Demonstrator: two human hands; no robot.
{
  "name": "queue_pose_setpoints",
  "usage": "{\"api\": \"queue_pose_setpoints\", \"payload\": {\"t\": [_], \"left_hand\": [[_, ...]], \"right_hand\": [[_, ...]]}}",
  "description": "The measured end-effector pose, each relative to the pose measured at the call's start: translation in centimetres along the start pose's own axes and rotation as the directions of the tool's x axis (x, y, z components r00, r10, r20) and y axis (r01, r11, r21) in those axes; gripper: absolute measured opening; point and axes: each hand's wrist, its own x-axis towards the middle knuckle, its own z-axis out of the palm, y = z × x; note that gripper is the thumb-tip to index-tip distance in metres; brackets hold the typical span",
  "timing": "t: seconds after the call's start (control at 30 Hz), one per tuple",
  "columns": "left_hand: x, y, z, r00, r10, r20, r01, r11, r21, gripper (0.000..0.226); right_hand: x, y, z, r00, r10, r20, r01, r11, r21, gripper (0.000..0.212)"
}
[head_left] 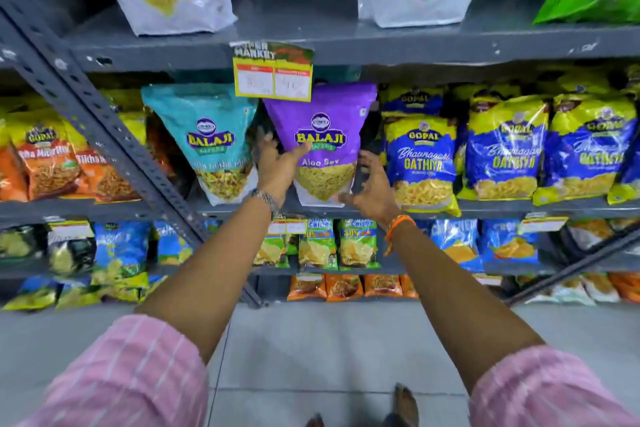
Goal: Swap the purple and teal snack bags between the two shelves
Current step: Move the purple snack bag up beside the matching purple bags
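Two hands flank the purple bag (325, 142), upright on the middle shelf (519, 205) just beside the teal bag (211, 139): left hand (277, 166) and right hand (374, 189), both spread open, touch its edges. Risk: an uneven pinch could topple either bag.

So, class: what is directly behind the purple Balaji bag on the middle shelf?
Behind the purple bag only dark shelf space shows at its right edge. The bag itself, the left hand and the yellow price tag cover the rest, so whether more bags stand behind it cannot be told.
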Motion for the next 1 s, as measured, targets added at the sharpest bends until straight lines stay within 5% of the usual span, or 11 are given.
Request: {"api": "queue_pose_setpoints", "payload": {"t": [0.27,0.5,1.0], "left_hand": [[3.6,-0.6,-0.2,0.998,0.058,0.023,-0.06,0.997,0.055,0.073],[2.8,-1.9,-0.6,0.994,0.107,0.005,-0.107,0.994,0.033,0.069],[-10.0,1.1,-3.4,0.957,0.289,-0.033,-0.287,0.956,0.059,0.051]], "right_hand": [[3.7,0.7,1.3,0.982,0.103,0.16,-0.13,0.977,0.169,0.114],[3.4,0.8,1.4,0.977,0.127,0.171,-0.151,0.979,0.137,0.091],[-7.7,-5.3,-2.8,0.958,0.135,0.254,-0.19,0.96,0.205,0.081]]}}
